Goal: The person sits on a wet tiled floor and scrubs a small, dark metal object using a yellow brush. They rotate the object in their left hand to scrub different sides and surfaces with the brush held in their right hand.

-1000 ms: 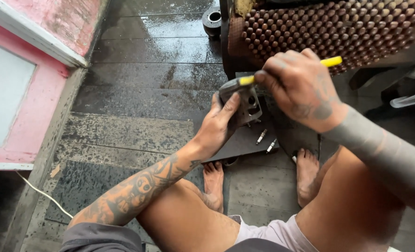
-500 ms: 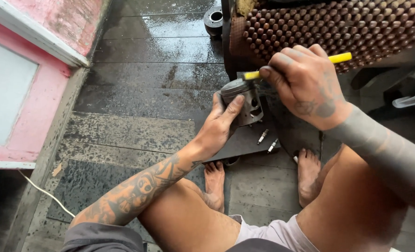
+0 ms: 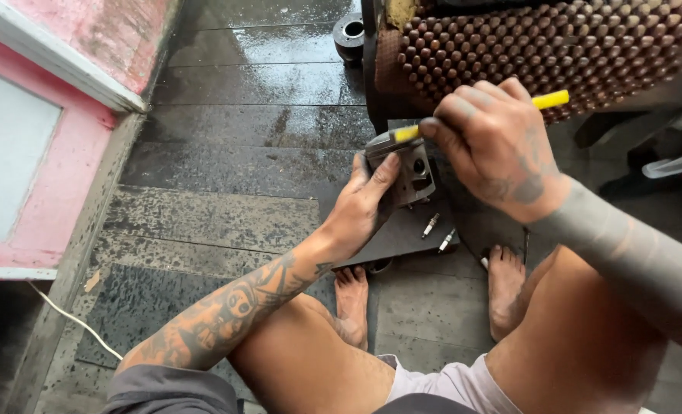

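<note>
Hands closed on part (image 3: 406, 165), yellow tool (image 3: 549, 100)

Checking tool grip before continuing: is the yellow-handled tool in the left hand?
No, the right hand grips the yellow-handled tool; the left hand steadies the grey metal part.

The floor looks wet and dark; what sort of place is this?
Probably an informal repair spot on the ground, maybe outdoors. The wet plank floor, a grey metal part held in the left hand and loose bolts on a dark mat suggest mechanical work.
</note>
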